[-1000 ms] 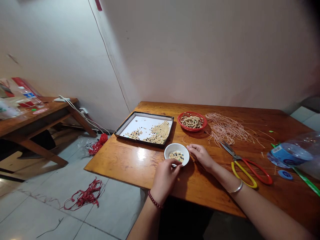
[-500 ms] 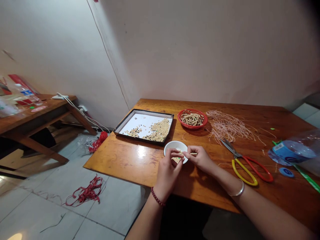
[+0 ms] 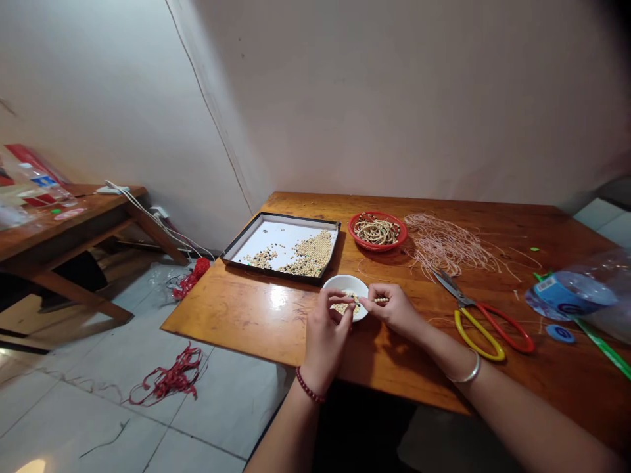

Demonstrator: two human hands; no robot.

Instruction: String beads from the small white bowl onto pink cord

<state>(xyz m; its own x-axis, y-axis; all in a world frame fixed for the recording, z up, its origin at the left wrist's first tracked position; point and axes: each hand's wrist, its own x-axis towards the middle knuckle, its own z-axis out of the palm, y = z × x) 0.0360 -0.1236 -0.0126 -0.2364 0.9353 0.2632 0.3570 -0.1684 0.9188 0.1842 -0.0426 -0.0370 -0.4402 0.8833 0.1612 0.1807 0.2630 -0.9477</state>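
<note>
My right hand [image 3: 396, 314] is closed around a short string of cream beads [image 3: 380, 300], its thumb and fingertips at the right rim of a small white bowl [image 3: 346, 281]. Over the left side of that bowl, my left hand [image 3: 326, 332] has thumb and forefinger pinched; whatever is between them is too small to make out. Loose cream beads [image 3: 340, 307] lie in the bowl, partly hidden by the left fingers.
A black-edged white tray [image 3: 256, 240] of loose beads stands behind the bowl. Farther right are a red basket [image 3: 378, 248] of beaded strings, a pile of pale cords [image 3: 444, 240], scissors [image 3: 466, 303] with yellow and red handles, and a blue-labelled plastic bottle [image 3: 566, 294].
My left fingertips have drawn slightly left and down from the right hand, showing more of the beads in the bowl. The right hand keeps its hold on the bead string.
</note>
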